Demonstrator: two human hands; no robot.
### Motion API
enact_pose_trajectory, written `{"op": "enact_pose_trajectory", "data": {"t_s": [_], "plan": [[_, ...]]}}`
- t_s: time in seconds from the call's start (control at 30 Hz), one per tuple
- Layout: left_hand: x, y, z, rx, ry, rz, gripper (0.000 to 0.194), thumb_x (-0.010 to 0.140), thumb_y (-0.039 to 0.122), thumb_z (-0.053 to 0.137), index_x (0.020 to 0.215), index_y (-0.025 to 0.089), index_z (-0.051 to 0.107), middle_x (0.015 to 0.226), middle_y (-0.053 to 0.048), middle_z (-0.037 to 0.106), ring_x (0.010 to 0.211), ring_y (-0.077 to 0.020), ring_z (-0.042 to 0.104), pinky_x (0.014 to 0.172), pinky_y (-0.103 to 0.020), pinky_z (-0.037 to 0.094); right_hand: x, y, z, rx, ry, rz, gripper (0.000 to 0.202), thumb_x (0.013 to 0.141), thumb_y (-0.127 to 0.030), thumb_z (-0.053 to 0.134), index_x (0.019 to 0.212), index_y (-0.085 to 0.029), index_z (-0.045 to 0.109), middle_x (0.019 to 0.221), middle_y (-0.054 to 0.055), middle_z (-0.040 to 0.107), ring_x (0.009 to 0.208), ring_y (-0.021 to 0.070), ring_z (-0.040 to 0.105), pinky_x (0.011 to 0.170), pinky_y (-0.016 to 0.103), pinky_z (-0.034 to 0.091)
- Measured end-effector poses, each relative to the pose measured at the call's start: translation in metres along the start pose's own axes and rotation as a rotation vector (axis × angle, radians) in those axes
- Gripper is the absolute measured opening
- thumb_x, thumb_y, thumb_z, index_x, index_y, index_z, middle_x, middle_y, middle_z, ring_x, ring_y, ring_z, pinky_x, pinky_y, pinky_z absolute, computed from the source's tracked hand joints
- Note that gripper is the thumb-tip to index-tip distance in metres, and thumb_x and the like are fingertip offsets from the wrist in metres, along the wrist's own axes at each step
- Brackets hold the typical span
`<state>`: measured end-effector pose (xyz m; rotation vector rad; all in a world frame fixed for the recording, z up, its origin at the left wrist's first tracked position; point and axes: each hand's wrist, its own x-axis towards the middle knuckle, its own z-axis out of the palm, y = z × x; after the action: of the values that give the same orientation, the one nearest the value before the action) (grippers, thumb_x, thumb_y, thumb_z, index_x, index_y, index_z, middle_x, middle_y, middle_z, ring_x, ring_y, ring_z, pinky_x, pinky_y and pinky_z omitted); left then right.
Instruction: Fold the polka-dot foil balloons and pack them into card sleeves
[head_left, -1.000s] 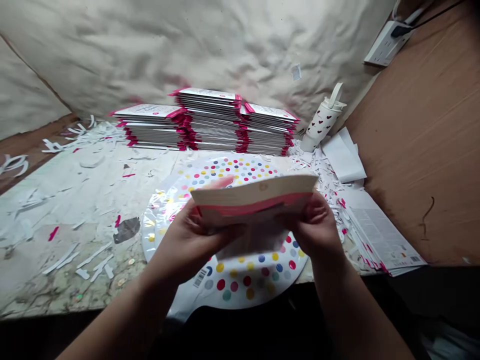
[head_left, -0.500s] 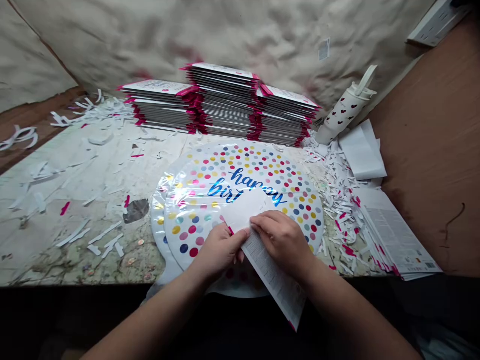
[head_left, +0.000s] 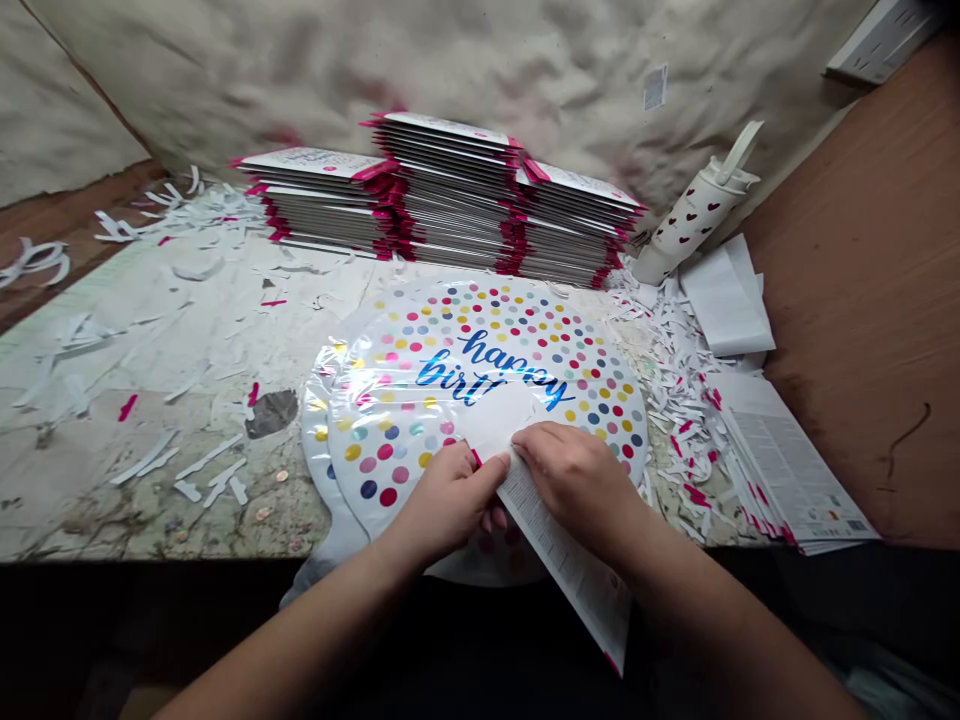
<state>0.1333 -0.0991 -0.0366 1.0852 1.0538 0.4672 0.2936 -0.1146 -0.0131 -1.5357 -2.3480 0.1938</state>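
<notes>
Between my hands is a white printed paper sleeve point(head_left: 568, 563) with pink edges, tilted so its lower end hangs past the table's front edge. My left hand point(head_left: 455, 497) pinches its left edge, thumb on top. My right hand point(head_left: 579, 478) is closed at the upper part of the sleeve, fingertips pressed together near my left thumb. Under both hands lie flat foil balloons point(head_left: 600, 400) with coloured dots; the top one reads "happy birt…" in blue, the rest covered by the sleeve and hands.
Three stacks of pink-edged printed packets point(head_left: 457, 200) stand at the back. A white tumbler with hearts point(head_left: 690, 222) leans at the right, near blank white papers point(head_left: 726, 300) and a pile of printed sleeves point(head_left: 795, 470). Paper strips point(head_left: 671, 400) litter both sides.
Both hands have shifted slightly to the right with the sleeve, keeping their grip. The view has tilted a little; the balloons and stacks stay in place.
</notes>
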Motion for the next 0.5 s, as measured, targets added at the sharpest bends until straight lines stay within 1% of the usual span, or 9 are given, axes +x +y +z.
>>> {"op": "enact_pose_trajectory", "data": {"t_s": [0.1, 0.17, 0.23, 0.27, 0.3, 0.33, 0.43, 0.47, 0.5], "plan": [[-0.004, 0.009, 0.005, 0.072, -0.003, 0.009, 0.045, 0.082, 0.038, 0.045, 0.046, 0.012, 0.054, 0.040, -0.003, 0.056, 0.032, -0.0098, 0.048, 0.032, -0.017, 0.032, 0.001, -0.020, -0.004, -0.253, -0.070, -0.055, 0.017, 0.077, -0.004, 0.047, 0.071, -0.015, 0.057, 0.069, 0.007, 0.060, 0.063, 0.0191, 0.055, 0.054, 0.028, 0.038], [-0.006, 0.013, 0.008, 0.122, 0.013, 0.020, 0.047, 0.082, 0.037, 0.044, 0.042, 0.013, 0.051, 0.039, -0.004, 0.056, 0.033, -0.0105, 0.049, 0.032, -0.017, 0.032, 0.003, -0.030, -0.003, -0.358, -0.076, -0.107, 0.017, 0.075, -0.003, 0.046, 0.067, -0.016, 0.055, 0.066, 0.007, 0.058, 0.059, 0.0192, 0.053, 0.049, 0.028, 0.034], [-0.007, 0.013, 0.008, 0.126, 0.023, 0.030, 0.046, 0.082, 0.036, 0.044, 0.042, 0.014, 0.050, 0.039, -0.005, 0.057, 0.034, -0.0111, 0.051, 0.032, -0.017, 0.032, 0.007, -0.026, -0.004, -0.399, -0.064, -0.152, 0.017, 0.075, -0.004, 0.046, 0.067, -0.016, 0.054, 0.066, 0.008, 0.057, 0.059, 0.0189, 0.053, 0.047, 0.028, 0.033], [-0.007, 0.011, 0.006, 0.107, 0.013, 0.028, 0.045, 0.081, 0.036, 0.044, 0.043, 0.013, 0.051, 0.040, -0.005, 0.058, 0.034, -0.0110, 0.051, 0.033, -0.017, 0.032, 0.008, -0.018, -0.005, -0.408, -0.049, -0.142, 0.016, 0.076, -0.005, 0.046, 0.067, -0.016, 0.054, 0.066, 0.008, 0.057, 0.059, 0.0186, 0.053, 0.048, 0.028, 0.034], [-0.007, 0.010, 0.004, 0.082, -0.001, 0.021, 0.045, 0.081, 0.037, 0.044, 0.044, 0.013, 0.053, 0.041, -0.005, 0.058, 0.033, -0.0108, 0.050, 0.033, -0.018, 0.033, 0.009, -0.004, -0.008, -0.427, -0.022, -0.092, 0.016, 0.077, -0.007, 0.046, 0.068, -0.016, 0.055, 0.065, 0.008, 0.058, 0.058, 0.0184, 0.053, 0.049, 0.028, 0.035], [-0.006, 0.008, 0.001, 0.054, -0.009, 0.015, 0.044, 0.081, 0.038, 0.045, 0.047, 0.012, 0.055, 0.042, -0.005, 0.059, 0.033, -0.0107, 0.050, 0.033, -0.018, 0.034, 0.008, 0.012, -0.013, -0.459, 0.021, 0.005, 0.016, 0.078, -0.009, 0.046, 0.068, -0.016, 0.055, 0.064, 0.008, 0.058, 0.057, 0.0182, 0.053, 0.049, 0.028, 0.036], [-0.006, 0.004, -0.006, -0.005, 0.053, 0.051, 0.039, 0.080, 0.039, 0.049, 0.056, 0.011, 0.060, 0.043, -0.004, 0.059, 0.036, -0.0114, 0.051, 0.038, -0.020, 0.039, 0.000, 0.060, -0.030, -0.563, 0.234, 0.425, 0.017, 0.081, -0.016, 0.044, 0.076, -0.014, 0.060, 0.069, 0.012, 0.061, 0.060, 0.0215, 0.056, 0.052, 0.032, 0.041], [-0.006, 0.005, -0.008, 0.000, 0.094, 0.074, 0.039, 0.080, 0.039, 0.049, 0.057, 0.010, 0.060, 0.044, -0.005, 0.060, 0.038, -0.0122, 0.053, 0.040, -0.021, 0.041, -0.004, 0.067, -0.035, -0.537, 0.295, 0.491, 0.017, 0.082, -0.020, 0.046, 0.086, -0.013, 0.061, 0.078, 0.015, 0.063, 0.068, 0.0247, 0.059, 0.056, 0.035, 0.044], [-0.007, 0.007, -0.008, 0.010, 0.131, 0.097, 0.039, 0.080, 0.039, 0.049, 0.056, 0.010, 0.061, 0.046, -0.006, 0.061, 0.041, -0.0129, 0.055, 0.043, -0.021, 0.043, -0.009, 0.068, -0.037, -0.463, 0.308, 0.472, 0.025, 0.081, -0.025, 0.050, 0.100, -0.013, 0.059, 0.092, 0.017, 0.064, 0.079, 0.0281, 0.061, 0.062, 0.038, 0.047]]}}
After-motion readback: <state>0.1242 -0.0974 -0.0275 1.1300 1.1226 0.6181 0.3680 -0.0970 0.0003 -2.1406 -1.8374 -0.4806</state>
